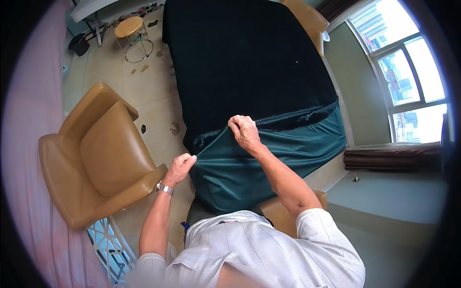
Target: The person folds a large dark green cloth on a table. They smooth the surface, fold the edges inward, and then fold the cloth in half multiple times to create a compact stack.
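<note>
A large dark green cloth (249,62) with a velvety, almost black face covers a long table-like surface in front of me. Its near part is folded back, so a smoother, lighter green side (288,144) shows and hangs toward my body. My left hand (179,168), with a metal watch on the wrist, is closed on the cloth's edge at the left. Farther in, my right hand (244,132) pinches the same edge. Between the two hands the edge is pulled into a taut slanting line. Whatever the cloth lies on is hidden.
A tan armchair (108,149) stands close on my left, beside a pink curtain (33,144). Beyond it are a round stool (129,27), a black bin (78,44) and dark scraps on the tiled floor. A window (408,72) is at the right; another tan chair (307,19) is at the far end.
</note>
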Motion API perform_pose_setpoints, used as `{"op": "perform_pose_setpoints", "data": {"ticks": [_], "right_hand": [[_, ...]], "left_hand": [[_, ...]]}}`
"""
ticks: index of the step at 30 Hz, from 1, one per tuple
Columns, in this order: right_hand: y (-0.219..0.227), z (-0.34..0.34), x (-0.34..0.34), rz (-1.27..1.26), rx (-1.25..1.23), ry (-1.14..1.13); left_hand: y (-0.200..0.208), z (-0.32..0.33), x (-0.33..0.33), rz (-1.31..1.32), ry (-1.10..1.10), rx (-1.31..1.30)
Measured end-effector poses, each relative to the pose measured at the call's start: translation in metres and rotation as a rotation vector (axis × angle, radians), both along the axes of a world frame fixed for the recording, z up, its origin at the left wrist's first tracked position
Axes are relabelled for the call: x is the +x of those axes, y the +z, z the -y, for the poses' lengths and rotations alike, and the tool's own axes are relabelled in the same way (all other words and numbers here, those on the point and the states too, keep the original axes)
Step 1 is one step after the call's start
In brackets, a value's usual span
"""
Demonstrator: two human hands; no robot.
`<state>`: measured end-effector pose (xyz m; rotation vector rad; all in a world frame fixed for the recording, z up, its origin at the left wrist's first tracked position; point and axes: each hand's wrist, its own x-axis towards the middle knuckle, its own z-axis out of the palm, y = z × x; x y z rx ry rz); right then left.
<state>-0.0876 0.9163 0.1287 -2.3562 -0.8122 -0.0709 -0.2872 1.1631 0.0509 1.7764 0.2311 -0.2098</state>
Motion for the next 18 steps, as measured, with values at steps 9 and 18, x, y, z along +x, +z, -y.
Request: {"op": "perform_pose_setpoints", "data": {"ticks": [9,18], "right_hand": [[0.014,0.005,-0.014,-0.23,0.144,0.079],[0.015,0.004,-0.001,-0.044,0.192,-0.079]], "left_hand": [[0.03,0.002,0.014,-0.417,-0.209,-0.612],[0.042,0.008,0.048,0.001,-0.229,-0.133]]}}
